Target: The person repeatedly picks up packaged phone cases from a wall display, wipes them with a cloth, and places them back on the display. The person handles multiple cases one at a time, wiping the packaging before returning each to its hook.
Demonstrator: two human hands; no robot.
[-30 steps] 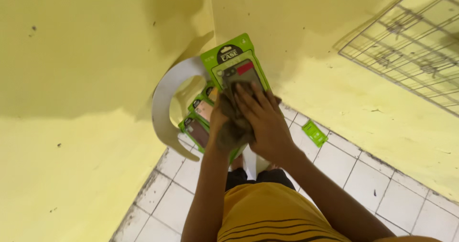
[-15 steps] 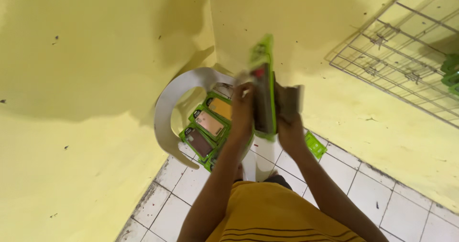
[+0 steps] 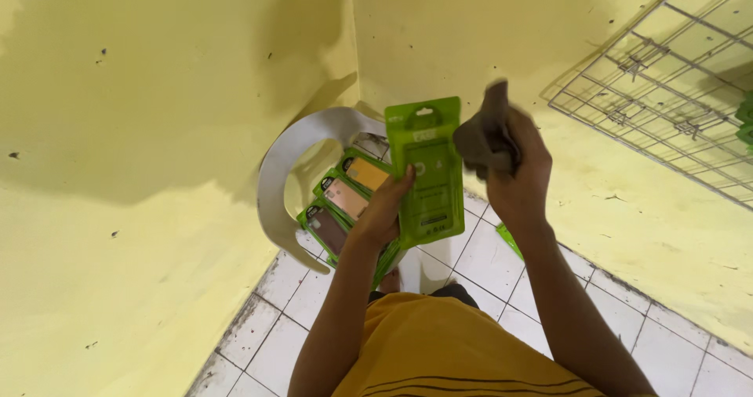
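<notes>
My left hand (image 3: 386, 209) grips a green phone-case package (image 3: 427, 169) by its lower left edge and holds it upright, its plain green back toward me. My right hand (image 3: 514, 169) is closed around a crumpled dark grey cloth (image 3: 482, 134), just to the right of the package's top. Below and behind the package, several more green packages (image 3: 345, 197) with brown, pink and orange cases lie stacked on a white plastic chair (image 3: 294, 158).
The chair stands in a corner of yellow walls (image 3: 141, 130). A wire grid rack (image 3: 667, 99) hangs on the right wall. The floor is white tile (image 3: 486, 264), with another green package (image 3: 510, 240) lying on it near the wall.
The package has turned from its front, through edge-on, to show its back. My right hand with the cloth has lifted off it and moved up to the right.
</notes>
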